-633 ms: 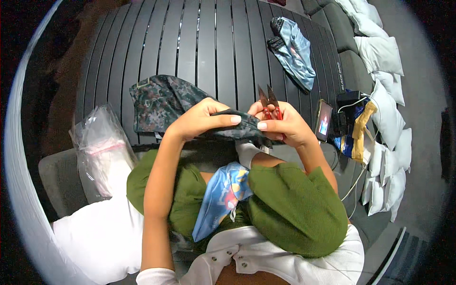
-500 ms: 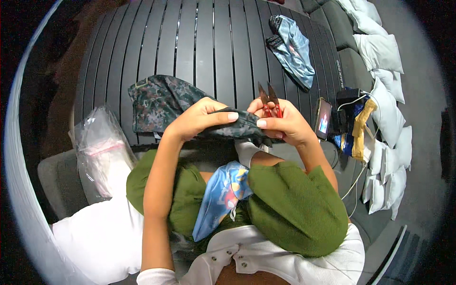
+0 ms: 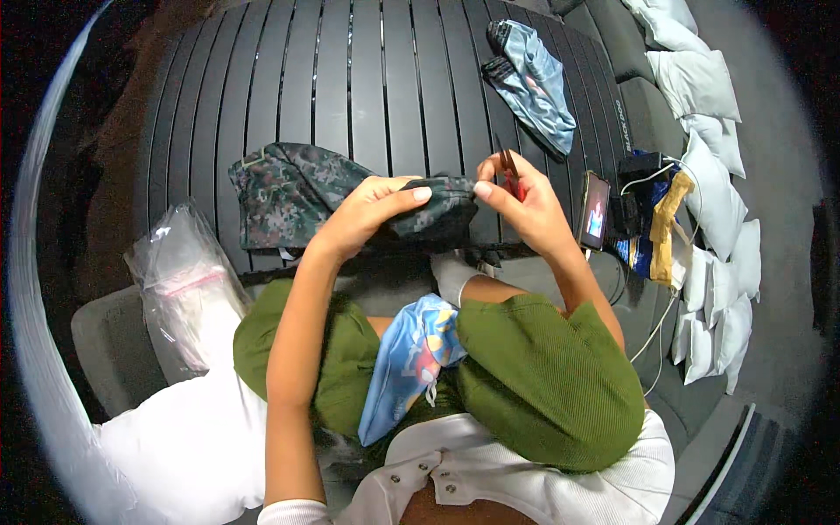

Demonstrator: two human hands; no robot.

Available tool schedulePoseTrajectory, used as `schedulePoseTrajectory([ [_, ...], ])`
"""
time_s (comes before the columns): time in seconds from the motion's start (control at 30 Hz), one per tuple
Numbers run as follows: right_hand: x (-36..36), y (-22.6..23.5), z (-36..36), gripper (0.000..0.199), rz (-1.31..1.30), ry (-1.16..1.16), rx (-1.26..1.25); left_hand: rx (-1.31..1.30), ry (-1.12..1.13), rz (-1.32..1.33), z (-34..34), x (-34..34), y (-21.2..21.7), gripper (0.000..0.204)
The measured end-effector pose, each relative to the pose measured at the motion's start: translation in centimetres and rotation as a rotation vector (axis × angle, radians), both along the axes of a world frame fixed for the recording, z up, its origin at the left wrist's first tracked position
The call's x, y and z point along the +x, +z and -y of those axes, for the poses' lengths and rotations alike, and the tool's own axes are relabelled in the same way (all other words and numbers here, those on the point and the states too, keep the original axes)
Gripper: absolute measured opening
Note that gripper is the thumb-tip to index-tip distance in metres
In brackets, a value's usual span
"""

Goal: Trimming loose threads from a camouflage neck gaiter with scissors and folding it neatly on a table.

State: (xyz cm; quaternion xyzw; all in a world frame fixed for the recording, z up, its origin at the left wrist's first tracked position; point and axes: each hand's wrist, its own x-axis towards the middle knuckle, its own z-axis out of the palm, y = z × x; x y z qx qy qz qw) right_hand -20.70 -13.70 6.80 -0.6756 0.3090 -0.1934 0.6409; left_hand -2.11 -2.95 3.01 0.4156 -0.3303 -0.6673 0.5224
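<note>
Scissors awfully close to fingertips here

Left hand (image 3: 372, 214) pinches the camo cloth (image 3: 297, 188), right hand (image 3: 525, 206) grips red scissors (image 3: 510, 175); one slip could nick fabric or a finger.

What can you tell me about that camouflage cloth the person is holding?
The camouflage cloth is a soft fabric piece in dark green, grey and brown blotches. It lies crumpled on the dark slatted table, with one end lifted and bunched. The left hand grips that end from above; the right hand, holding small red-handled scissors, pinches its edge.
</note>
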Motion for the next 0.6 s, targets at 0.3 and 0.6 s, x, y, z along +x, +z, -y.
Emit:
schedulePoseTrajectory([
  [0.3, 0.6, 0.4, -0.9, 0.011, 0.012, 0.115, -0.647, -0.085, 0.012, 0.088, 0.2, 0.0, 0.0, 0.021],
  [0.6, 0.5, 1.0, -1.0, 0.008, -0.067, 0.12, -0.027, 0.001, -0.144, 0.104, 0.2, 0.0, 1.1, 0.018],
])
